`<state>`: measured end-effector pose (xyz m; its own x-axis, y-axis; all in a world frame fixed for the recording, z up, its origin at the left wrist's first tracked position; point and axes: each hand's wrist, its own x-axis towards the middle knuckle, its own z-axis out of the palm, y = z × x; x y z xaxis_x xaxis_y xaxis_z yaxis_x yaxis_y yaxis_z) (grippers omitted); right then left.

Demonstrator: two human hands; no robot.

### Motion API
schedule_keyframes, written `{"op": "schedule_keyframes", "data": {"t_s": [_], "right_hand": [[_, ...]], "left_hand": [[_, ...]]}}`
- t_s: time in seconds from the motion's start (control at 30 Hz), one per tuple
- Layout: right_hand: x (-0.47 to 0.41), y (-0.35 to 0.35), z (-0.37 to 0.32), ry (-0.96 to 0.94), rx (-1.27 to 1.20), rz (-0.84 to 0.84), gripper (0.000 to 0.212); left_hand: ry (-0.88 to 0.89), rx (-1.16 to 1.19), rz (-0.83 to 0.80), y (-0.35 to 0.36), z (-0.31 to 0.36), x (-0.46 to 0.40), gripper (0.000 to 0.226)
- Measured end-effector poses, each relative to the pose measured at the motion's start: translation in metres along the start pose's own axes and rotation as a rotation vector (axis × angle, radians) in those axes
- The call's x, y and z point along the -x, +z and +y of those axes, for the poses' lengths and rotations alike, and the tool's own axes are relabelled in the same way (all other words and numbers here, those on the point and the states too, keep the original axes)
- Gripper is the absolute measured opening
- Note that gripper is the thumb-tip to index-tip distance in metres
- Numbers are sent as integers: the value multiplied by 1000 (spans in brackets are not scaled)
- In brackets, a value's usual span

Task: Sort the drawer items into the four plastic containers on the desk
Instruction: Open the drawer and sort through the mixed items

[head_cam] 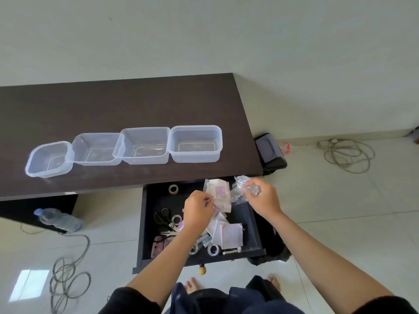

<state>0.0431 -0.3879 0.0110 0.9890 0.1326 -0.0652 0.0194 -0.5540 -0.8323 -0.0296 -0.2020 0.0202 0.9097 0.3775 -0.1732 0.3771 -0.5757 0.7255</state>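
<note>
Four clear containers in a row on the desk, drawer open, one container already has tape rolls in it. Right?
Not quite. The head view shows all four containers on the desk empty; the tape rolls are in the open drawer. The rest stands.

Four clear plastic containers [127, 148] stand in a row on the dark wooden surface [136, 103], rims touching. Below its right end, the open black drawer [147, 223] holds grey-handled scissors [164, 219] at left — white paper packets [229, 234] at right.
</note>
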Motion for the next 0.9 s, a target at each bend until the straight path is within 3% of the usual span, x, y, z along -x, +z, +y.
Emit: {"op": "schedule_keyframes", "data": {"t_s": [0.27,0.43,0.67,0.8,0.9], "right_hand": [[-2,-95,83,142,-37,33,5],[-6,-136,141,231,-63,5,8],[-6,-130,190,446,-76,-177,13],[-13,-117,207,553,-103,-239,17],[-18,-106,227,616,-89,-259,25]], "left_hand": [[-88,23,-65,115,84,14,12],[-200,-8,-100,202,119,29,28],[-398,-51,-100,269,109,49,42],[-503,-65,-135,293,96,44,18],[-530,-76,-157,311,81,35,17]]}}
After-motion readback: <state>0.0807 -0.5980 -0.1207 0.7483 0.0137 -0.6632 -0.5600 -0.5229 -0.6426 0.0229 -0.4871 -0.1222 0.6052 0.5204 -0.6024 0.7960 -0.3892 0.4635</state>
